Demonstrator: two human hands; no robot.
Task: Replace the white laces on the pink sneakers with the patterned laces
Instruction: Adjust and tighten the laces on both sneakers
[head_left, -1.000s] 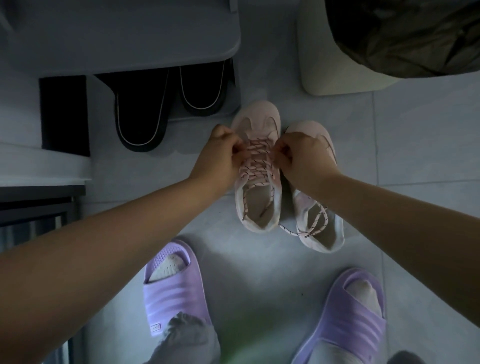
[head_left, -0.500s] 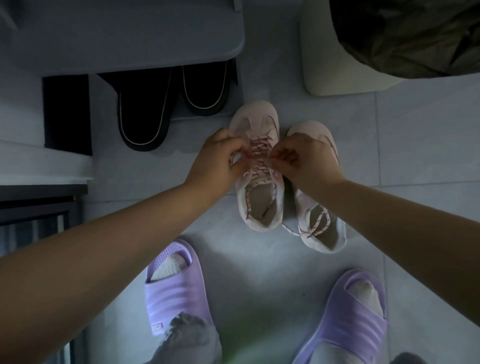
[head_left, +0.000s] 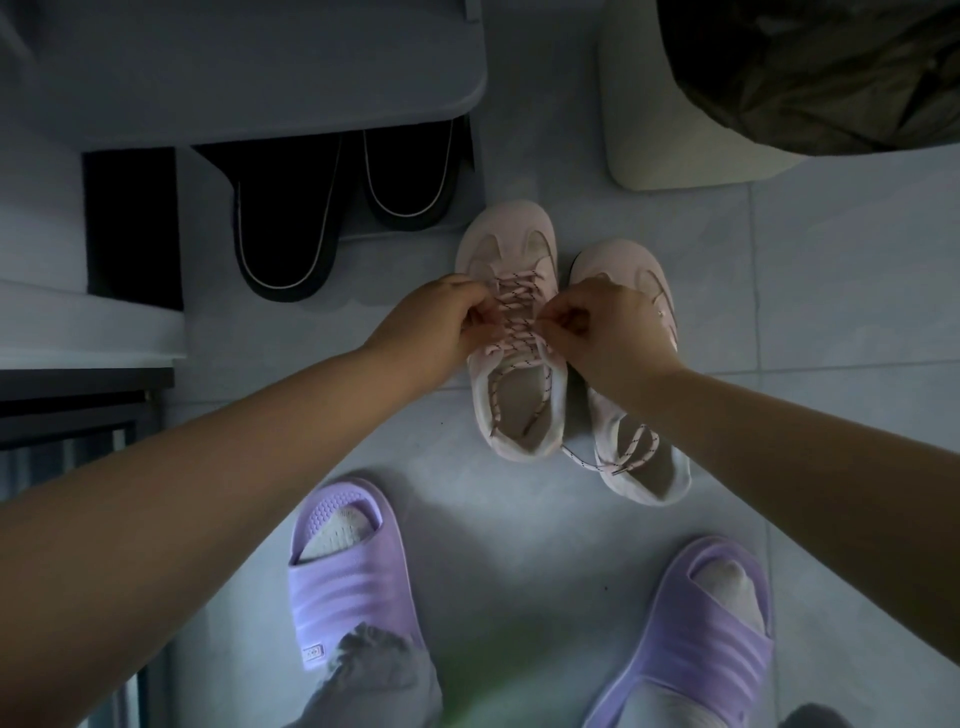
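Since a second ago both hands have edged slightly down the lacing toward the shoe's opening. The left hand (head_left: 436, 325) and right hand (head_left: 610, 332) each pinch the patterned lace (head_left: 514, 322) threaded through one pink sneaker (head_left: 511, 249) on the floor (head_left: 519, 519) — the second sneaker (head_left: 613, 260) stands just beside it, lace ends loose.

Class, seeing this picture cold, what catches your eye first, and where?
Mid-frame, the left hand and right hand each pinch the patterned lace of one pink sneaker. The second sneaker stands right beside it, its lace ends loose. Purple slippers fill the foreground.
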